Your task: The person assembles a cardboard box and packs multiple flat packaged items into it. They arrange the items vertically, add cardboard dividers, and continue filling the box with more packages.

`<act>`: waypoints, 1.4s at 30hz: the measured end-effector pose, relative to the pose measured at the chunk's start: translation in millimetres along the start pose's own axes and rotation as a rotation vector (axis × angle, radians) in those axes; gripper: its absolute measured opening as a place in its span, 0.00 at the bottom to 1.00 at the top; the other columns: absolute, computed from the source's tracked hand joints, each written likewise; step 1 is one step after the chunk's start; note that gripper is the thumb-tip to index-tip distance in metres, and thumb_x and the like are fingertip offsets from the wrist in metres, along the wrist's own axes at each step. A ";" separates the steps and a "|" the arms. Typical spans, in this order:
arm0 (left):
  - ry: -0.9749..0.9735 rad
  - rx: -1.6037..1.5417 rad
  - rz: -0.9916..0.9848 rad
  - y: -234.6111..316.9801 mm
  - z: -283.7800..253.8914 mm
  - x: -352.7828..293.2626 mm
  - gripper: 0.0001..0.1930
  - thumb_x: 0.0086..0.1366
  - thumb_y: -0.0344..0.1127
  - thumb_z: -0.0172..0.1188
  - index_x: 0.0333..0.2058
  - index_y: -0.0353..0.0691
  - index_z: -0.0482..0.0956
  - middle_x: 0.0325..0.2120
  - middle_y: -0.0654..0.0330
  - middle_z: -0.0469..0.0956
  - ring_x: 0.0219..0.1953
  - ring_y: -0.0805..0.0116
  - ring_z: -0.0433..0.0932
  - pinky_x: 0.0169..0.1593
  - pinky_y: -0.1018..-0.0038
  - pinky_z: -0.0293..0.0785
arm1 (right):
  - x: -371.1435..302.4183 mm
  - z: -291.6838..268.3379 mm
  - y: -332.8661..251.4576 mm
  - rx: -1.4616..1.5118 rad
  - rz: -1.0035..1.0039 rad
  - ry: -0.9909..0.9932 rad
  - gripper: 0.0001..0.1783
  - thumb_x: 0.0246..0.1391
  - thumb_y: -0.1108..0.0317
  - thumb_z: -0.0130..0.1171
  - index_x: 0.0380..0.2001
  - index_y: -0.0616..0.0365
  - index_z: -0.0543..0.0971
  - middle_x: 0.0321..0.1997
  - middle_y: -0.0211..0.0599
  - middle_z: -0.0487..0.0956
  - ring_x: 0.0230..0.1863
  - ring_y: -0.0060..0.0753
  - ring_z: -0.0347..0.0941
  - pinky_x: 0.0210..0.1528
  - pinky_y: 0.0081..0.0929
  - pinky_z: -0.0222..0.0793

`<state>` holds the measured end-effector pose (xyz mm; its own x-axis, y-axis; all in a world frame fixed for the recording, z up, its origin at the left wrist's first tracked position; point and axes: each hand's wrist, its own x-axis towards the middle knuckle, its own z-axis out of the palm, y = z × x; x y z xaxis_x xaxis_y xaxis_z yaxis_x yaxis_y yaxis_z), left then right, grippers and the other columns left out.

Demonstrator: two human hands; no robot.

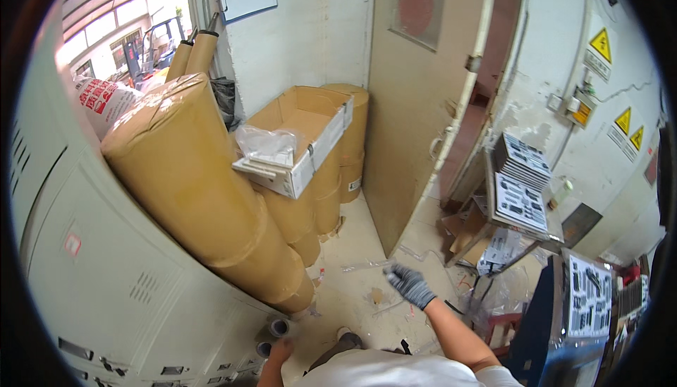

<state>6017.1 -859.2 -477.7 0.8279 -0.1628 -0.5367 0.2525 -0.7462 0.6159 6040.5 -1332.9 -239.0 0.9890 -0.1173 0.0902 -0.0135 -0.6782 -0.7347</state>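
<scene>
My left hand (283, 350), bare and partly blurred, is low beside the grey lockers. Its fingers close at a pair of grey cylindrical rolls (279, 328) with round dark openings at their ends; their exact kind is unclear. A grey striped knit glove covers my right hand (410, 287), which is held out over the floor with its fingers curled in. The palm side is hidden, so whatever it may contain cannot be made out. Nearest beyond it is the lower edge of a beige door (416, 119), standing ajar.
Tall brown paper-wrapped rolls (204, 196) line the left, by lockers (127, 274). An open cardboard box (300, 165) with plastic inside rests on some of them. At right, a table (486, 193) carries stacked printed sheets (520, 200); a blue cabinet (539, 316) stands nearer. Scraps litter the floor (363, 235).
</scene>
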 end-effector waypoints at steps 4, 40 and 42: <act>0.212 -0.530 0.324 223.2 -105.5 43.2 0.28 0.64 0.51 0.59 0.56 0.39 0.67 0.46 0.53 0.76 0.47 0.61 0.76 0.51 0.68 0.71 | 144.7 -33.1 -33.6 0.156 -0.131 0.109 0.17 0.56 0.62 0.60 0.47 0.57 0.77 0.41 0.48 0.79 0.44 0.46 0.77 0.48 0.34 0.73; 0.873 -0.846 -0.138 500.0 -239.9 222.4 0.27 0.65 0.33 0.54 0.61 0.32 0.61 0.56 0.51 0.70 0.58 0.63 0.67 0.62 0.70 0.59 | 822.9 -200.5 -145.6 0.396 -0.662 0.243 0.25 0.48 0.62 0.70 0.47 0.62 0.75 0.44 0.40 0.79 0.43 0.28 0.75 0.48 0.26 0.71; 0.858 -0.844 -0.123 494.2 -240.0 224.7 0.24 0.64 0.29 0.52 0.58 0.31 0.64 0.54 0.52 0.71 0.57 0.62 0.68 0.61 0.70 0.60 | 876.2 -184.2 -97.9 0.038 -0.778 0.420 0.26 0.44 0.62 0.70 0.47 0.59 0.77 0.44 0.48 0.79 0.47 0.43 0.75 0.51 0.35 0.70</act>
<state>6448.1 -1109.6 -155.5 0.7574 0.5998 -0.2581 0.3358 -0.0187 0.9418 6881.2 -1503.0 35.8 0.5800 0.1052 0.8078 0.6528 -0.6532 -0.3836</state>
